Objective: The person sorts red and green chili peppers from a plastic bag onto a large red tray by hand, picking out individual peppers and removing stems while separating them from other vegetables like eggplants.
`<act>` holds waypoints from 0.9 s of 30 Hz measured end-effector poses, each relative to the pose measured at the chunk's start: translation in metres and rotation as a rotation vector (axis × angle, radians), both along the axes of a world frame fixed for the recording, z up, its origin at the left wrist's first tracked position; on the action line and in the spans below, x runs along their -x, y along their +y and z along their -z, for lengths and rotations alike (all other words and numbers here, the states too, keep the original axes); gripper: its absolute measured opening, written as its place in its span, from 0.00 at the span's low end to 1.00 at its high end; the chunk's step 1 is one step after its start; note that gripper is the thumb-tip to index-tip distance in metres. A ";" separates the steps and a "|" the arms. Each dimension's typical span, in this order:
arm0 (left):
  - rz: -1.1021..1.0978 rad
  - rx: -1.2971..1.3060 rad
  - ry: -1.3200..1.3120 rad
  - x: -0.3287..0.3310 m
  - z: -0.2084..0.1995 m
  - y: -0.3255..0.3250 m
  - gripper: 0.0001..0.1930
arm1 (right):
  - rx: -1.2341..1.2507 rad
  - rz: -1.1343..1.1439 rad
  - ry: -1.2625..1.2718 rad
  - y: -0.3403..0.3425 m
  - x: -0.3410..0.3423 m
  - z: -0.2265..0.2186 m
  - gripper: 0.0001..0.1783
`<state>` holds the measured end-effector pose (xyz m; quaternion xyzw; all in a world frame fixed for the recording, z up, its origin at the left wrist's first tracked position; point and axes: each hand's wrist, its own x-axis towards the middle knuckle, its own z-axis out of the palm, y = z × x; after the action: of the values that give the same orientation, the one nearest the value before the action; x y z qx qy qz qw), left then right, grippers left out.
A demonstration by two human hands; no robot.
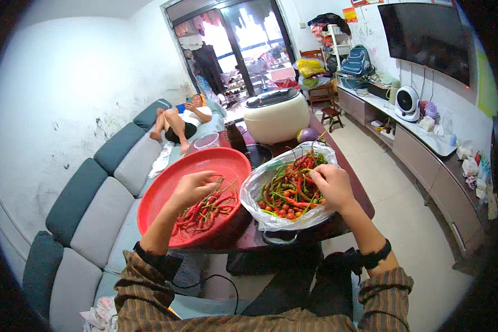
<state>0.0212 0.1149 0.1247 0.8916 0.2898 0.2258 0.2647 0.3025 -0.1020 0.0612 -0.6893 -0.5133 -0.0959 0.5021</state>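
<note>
My left hand [196, 188] is over a red plastic basket [149, 203], its fingers drawn together near the tips. Thin red chili peppers [207, 213] lie in the basket right below it; whether one is between the fingers is too small to see. At the right, my right hand [333, 187] bends over a white plastic bag [253, 191], fingertips pinched at the peppers. Red and green chili peppers [293, 182] fill the bag, with small red tomatoes [285, 212] at its near side. What the right fingers grip is hidden. The bag sits in a dark pan with a metal handle [279, 239].
A cream appliance with a dark lid [276, 113], an eggplant [307, 135] and a clear plastic tub [206, 141] stand farther back on the dark red table [361, 203]. A person [191, 119] reclines on the grey sofa [102, 229] at left. A TV cabinet [420, 149] runs along the right.
</note>
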 end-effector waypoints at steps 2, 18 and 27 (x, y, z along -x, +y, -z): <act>0.206 0.077 0.121 -0.039 0.004 -0.022 0.19 | 0.034 0.068 -0.130 0.008 -0.001 0.004 0.13; 0.095 -0.378 -0.164 -0.175 0.060 -0.084 0.14 | 0.267 0.145 -0.327 0.015 -0.005 0.020 0.11; 0.015 -0.355 -0.495 -0.138 0.070 -0.093 0.12 | -0.073 -0.001 -0.198 -0.008 0.009 -0.016 0.11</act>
<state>0.1597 0.0215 0.0544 0.8438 0.1659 0.4816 0.1689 0.2933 -0.1101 0.0776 -0.6573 -0.5571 -0.1820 0.4738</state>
